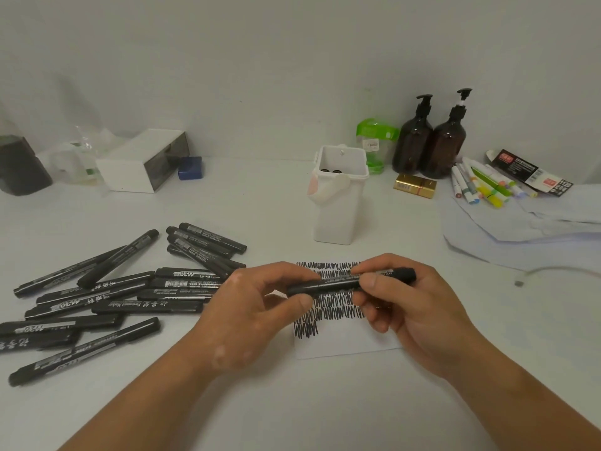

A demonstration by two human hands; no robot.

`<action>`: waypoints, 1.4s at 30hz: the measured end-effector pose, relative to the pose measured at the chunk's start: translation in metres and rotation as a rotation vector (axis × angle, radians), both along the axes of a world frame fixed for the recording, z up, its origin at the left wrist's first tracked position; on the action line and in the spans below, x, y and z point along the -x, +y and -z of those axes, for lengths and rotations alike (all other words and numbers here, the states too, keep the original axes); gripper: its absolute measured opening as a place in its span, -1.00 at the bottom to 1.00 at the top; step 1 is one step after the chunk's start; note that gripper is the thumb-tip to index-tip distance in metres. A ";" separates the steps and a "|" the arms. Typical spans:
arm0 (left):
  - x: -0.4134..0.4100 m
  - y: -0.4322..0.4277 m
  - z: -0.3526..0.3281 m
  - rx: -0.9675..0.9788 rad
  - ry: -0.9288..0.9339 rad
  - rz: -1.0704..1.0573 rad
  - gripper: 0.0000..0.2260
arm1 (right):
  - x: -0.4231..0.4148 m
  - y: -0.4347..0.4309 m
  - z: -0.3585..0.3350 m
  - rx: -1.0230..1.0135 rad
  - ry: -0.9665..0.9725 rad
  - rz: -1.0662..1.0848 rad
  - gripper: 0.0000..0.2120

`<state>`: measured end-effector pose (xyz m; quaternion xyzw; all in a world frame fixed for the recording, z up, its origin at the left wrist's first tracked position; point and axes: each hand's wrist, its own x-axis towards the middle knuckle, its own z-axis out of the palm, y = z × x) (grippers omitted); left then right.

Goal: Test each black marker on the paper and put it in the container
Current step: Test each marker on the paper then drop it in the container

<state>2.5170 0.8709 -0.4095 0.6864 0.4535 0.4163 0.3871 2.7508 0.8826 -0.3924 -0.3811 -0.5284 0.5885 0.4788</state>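
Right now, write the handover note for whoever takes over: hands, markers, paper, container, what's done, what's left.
Left hand grips the left end of one black marker.
Right hand grips its right part; the marker is held level above the paper.
The paper carries rows of black scribble, with a bare strip at the near edge.
White container stands upright behind the paper; two marker ends show inside.
Done: at least two markers are in.
Left: the held one, then the pile of markers lying left of the paper.
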 end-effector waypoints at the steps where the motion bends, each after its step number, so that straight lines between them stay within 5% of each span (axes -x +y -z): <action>1: 0.000 0.000 0.000 0.005 -0.055 0.027 -0.82 | -0.001 0.000 -0.001 -0.003 -0.023 -0.010 -0.88; 6: -0.005 -0.002 0.002 0.085 -0.337 0.124 -0.78 | 0.005 -0.004 0.000 -0.082 -0.133 -0.027 -0.87; 10: -0.012 -0.003 0.001 0.080 -0.320 0.078 -0.63 | 0.012 -0.010 0.003 -0.185 -0.261 0.018 -0.84; 14: -0.018 -0.007 -0.003 0.054 -0.306 0.043 -0.67 | 0.016 -0.012 0.003 -0.266 -0.370 0.121 -0.89; 27: -0.027 -0.012 -0.010 0.067 -0.393 0.056 -0.73 | 0.019 -0.009 0.002 -0.030 -0.083 0.035 -0.83; 33: -0.019 -0.008 -0.005 -0.052 -0.193 0.008 -0.79 | 0.021 -0.007 0.004 0.030 -0.035 -0.019 -0.91; 42: -0.016 0.000 0.000 0.024 -0.569 0.008 -0.77 | 0.020 -0.009 0.005 0.020 -0.019 -0.069 -0.94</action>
